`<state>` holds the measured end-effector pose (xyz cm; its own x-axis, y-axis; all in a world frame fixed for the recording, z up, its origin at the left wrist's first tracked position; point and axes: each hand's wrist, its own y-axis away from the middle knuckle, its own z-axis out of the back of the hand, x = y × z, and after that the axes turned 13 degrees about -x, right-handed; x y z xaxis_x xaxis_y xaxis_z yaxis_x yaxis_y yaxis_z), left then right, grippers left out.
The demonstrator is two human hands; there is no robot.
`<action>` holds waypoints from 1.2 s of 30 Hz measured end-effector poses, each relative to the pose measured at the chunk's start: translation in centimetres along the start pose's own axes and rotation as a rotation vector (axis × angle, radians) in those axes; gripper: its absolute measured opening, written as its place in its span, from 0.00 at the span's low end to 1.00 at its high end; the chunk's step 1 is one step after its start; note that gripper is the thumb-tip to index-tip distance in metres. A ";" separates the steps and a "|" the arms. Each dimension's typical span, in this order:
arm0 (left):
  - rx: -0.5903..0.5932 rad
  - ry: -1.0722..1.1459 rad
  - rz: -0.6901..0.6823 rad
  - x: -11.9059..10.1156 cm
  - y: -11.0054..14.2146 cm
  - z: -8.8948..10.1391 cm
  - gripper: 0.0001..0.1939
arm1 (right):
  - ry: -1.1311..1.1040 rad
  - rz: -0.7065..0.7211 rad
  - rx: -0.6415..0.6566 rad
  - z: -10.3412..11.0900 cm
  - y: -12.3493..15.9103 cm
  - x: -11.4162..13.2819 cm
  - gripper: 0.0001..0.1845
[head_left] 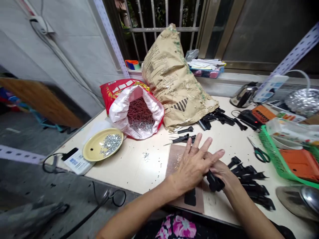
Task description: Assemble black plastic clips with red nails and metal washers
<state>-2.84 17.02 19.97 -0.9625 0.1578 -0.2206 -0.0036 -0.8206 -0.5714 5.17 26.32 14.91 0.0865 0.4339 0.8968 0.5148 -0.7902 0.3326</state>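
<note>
My left hand (193, 162) lies over my right hand with its fingers stretched out and spread, pressing down near the table's front edge. My right hand (220, 174) is mostly hidden beneath it and grips a small black plastic part (214, 182). Both hands rest above a brown cardboard sheet (175, 156). A flat black piece (190, 197) lies on that sheet just in front of my wrists. More black plastic parts (251, 186) are piled to the right of my hands.
A yellow dish (92, 151) holds small silver pieces at the left. Behind it stand an open red-and-white bag of reddish nails (138, 113) and a large brown paper sack (171, 79). Green-handled scissors (259, 152) and a green basket (274, 156) sit at the right.
</note>
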 end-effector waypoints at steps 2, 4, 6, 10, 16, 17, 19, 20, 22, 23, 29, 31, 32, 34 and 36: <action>-0.011 -0.042 0.062 -0.4 2.1 0.1 0.30 | -0.048 -0.100 0.056 -0.2 0.7 0.2 0.18; -0.031 -0.091 0.148 0.8 4.8 0.5 0.32 | -0.132 -0.162 0.066 0.0 0.9 0.9 0.16; -0.066 -0.142 0.270 3.4 7.7 1.4 0.29 | -0.171 -0.122 0.023 0.4 0.7 1.5 0.17; -0.162 -0.382 0.680 10.4 12.1 3.4 0.16 | 0.036 0.063 0.009 0.3 0.5 1.1 0.22; 0.089 -0.430 0.665 15.7 12.9 2.9 0.13 | 0.367 0.292 0.088 -1.8 1.6 -1.1 0.17; 0.115 -0.422 0.659 15.9 12.9 2.6 0.13 | 0.388 0.321 0.092 -2.0 1.7 -1.2 0.15; 0.108 -0.380 0.676 16.1 12.9 2.1 0.13 | 0.447 0.373 0.101 -2.1 1.7 -1.3 0.13; 0.085 -0.351 0.693 16.2 13.0 2.0 0.13 | 0.491 0.414 0.105 -2.1 1.7 -1.2 0.11; 0.034 -0.310 0.715 16.2 12.9 2.0 0.12 | 0.595 0.550 0.110 -2.1 1.6 -1.1 0.09; -0.007 -0.265 0.736 16.0 12.8 2.1 0.11 | 0.642 0.630 0.110 -2.2 1.6 -1.0 0.09; -0.412 0.925 1.311 12.2 9.8 2.8 0.13 | 0.704 0.947 0.188 -4.5 2.1 -0.3 0.09; -0.415 1.278 1.427 10.5 8.7 2.7 0.17 | 0.746 1.019 0.201 -5.2 2.4 0.0 0.10; -0.406 1.389 1.454 9.8 8.3 2.7 0.18 | 0.785 1.047 0.195 -5.5 2.5 0.1 0.11; -0.400 1.513 1.470 8.7 7.8 2.5 0.18 | 0.883 1.088 0.172 -5.8 2.7 0.4 0.11; -0.409 1.567 1.458 8.1 7.5 2.3 0.18 | 0.972 1.119 0.146 -5.7 3.0 0.7 0.11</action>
<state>-11.28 10.87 15.71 0.7095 0.0743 -0.7007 0.5681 -0.6487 0.5064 1.88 21.79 18.22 -0.0738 -0.8513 0.5195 0.6509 -0.4358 -0.6216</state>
